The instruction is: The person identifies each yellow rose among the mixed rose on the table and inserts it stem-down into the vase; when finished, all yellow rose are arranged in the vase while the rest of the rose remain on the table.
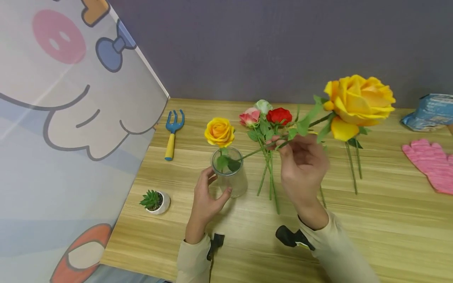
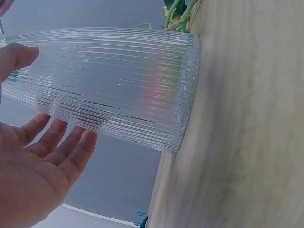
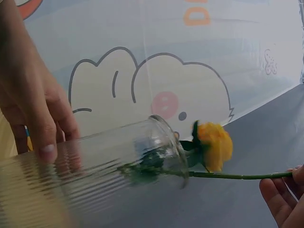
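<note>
My left hand holds a clear ribbed glass vase, thumb on one side and fingers on the other. The vase stands upright on the wooden table. One yellow rose is in it, its bloom above the rim. Up and to the right, my right hand pinches the green stem of a second, larger-looking yellow rose. That stem slants down to the vase mouth, and its lower end reaches the rim beside the first rose's leaves. In the left wrist view, the fingertips touch the ribbed glass.
Behind the vase lie a pink rose, a red rose and a whitish rose. A toy fork and potted succulent are at left. A pink glove and blue bag are at right.
</note>
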Motion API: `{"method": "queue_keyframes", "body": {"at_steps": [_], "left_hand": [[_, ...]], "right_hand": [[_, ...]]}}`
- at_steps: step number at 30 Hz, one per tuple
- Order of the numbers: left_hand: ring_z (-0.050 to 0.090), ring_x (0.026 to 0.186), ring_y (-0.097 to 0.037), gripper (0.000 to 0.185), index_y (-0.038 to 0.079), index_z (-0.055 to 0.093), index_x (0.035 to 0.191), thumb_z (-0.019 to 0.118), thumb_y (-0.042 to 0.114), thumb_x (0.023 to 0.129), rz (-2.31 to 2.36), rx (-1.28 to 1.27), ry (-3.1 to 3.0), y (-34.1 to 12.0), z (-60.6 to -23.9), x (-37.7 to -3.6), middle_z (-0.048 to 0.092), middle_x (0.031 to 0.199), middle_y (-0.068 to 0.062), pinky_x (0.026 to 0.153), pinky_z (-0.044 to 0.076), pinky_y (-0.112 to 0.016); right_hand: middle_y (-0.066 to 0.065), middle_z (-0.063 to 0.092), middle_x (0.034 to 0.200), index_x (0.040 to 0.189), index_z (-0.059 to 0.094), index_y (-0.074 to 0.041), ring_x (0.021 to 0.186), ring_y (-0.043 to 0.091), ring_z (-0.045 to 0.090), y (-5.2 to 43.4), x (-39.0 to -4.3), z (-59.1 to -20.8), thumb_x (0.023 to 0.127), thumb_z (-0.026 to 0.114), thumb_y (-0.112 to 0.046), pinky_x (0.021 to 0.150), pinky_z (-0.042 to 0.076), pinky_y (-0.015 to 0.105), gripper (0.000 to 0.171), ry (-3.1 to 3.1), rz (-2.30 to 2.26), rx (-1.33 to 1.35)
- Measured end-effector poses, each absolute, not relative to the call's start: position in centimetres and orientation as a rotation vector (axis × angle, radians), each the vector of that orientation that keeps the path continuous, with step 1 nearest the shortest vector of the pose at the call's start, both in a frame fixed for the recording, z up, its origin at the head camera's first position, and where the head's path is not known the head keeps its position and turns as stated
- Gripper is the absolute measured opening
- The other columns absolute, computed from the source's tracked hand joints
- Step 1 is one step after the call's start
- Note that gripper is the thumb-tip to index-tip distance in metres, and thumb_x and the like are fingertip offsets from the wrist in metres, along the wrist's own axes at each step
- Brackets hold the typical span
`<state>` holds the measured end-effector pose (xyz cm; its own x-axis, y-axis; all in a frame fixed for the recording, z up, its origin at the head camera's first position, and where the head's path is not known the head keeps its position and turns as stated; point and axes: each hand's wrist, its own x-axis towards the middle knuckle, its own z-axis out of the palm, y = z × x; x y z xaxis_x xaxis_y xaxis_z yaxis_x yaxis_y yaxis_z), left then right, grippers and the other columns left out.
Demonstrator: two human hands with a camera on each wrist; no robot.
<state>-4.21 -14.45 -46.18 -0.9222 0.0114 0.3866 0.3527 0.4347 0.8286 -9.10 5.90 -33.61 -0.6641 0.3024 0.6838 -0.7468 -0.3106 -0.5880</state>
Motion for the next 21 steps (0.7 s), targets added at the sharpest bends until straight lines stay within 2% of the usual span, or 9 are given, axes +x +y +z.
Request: {"method": "queue_keyframes", "body": {"at_steps": [2,5,11,12,14,19,21], "left_hand": [[0.057,0.129,-0.038,0.066,-0.006,0.048,0.14,0.077,0.004,0.082,-1.488,-0.308,-2.371,-14.5,-46.2,-4.2,0.058,0.137,-0.021,0.104,0.055,-0.054],[0.057,0.128,-0.039,0.066,-0.008,0.048,0.14,0.077,0.005,0.082,-1.496,-0.298,-2.374,-14.4,-46.1,-4.2,0.057,0.137,-0.022,0.104,0.055,-0.053],[0.057,0.129,-0.04,0.065,-0.009,0.048,0.139,0.077,0.005,0.082,-1.502,-0.3,-2.372,-14.4,-46.1,-4.2,0.057,0.137,-0.023,0.104,0.055,-0.054],[0.057,0.129,-0.04,0.065,-0.009,0.048,0.139,0.077,0.005,0.082,-1.502,-0.3,-2.371,-14.4,-46.1,-4.2,0.057,0.137,-0.023,0.104,0.055,-0.054],[0.057,0.129,-0.04,0.065,-0.009,0.048,0.139,0.077,0.005,0.082,-1.502,-0.302,-2.367,-14.4,-46.1,-4.2,0.057,0.136,-0.023,0.104,0.055,-0.054],[0.058,0.127,-0.039,0.065,-0.009,0.048,0.139,0.077,0.006,0.082,-1.497,-0.3,-2.37,-14.4,-46.1,-4.2,0.058,0.136,-0.023,0.103,0.055,-0.053],[0.058,0.127,-0.039,0.065,-0.009,0.048,0.139,0.077,0.006,0.083,-1.495,-0.298,-2.374,-14.4,-46.1,-4.2,0.058,0.136,-0.023,0.103,0.055,-0.053]], "right_hand": [[0.006,0.076,0.088,0.092,0.055,0.023,0.08,0.017,0.075,5.5,-9.3,-33.8,0.094,0.077,-0.012,0.071,0.064,0.029,0.041,-1.301,2.005,0.601],[0.0,0.076,0.091,0.093,0.055,0.024,0.081,0.012,0.075,5.1,-9.5,-34.2,0.097,0.074,-0.013,0.072,0.064,0.027,0.042,-1.395,1.981,0.596],[-0.006,0.073,0.094,0.094,0.063,0.013,0.08,0.008,0.074,4.5,-9.8,-35.4,0.097,0.062,0.009,0.072,0.064,0.027,0.004,-1.484,1.987,0.638],[-0.006,0.073,0.093,0.095,0.064,0.011,0.08,0.007,0.073,4.4,-9.9,-35.5,0.095,0.06,0.014,0.072,0.064,0.027,0.005,-1.502,1.982,0.641],[0.001,0.075,0.091,0.094,0.061,0.016,0.081,0.007,0.073,4.2,-9.9,-35.7,0.094,0.058,0.016,0.072,0.064,0.026,0.003,-1.537,1.973,0.638],[0.032,0.069,0.086,0.093,0.058,0.023,0.085,0.004,0.073,3.8,-9.7,-35.8,0.09,0.058,0.02,0.073,0.063,0.024,0.004,-1.651,1.918,0.589],[0.037,0.067,0.086,0.093,0.058,0.023,0.087,0.003,0.072,3.7,-9.6,-35.9,0.089,0.058,0.021,0.074,0.063,0.022,0.005,-1.692,1.908,0.568]]}}
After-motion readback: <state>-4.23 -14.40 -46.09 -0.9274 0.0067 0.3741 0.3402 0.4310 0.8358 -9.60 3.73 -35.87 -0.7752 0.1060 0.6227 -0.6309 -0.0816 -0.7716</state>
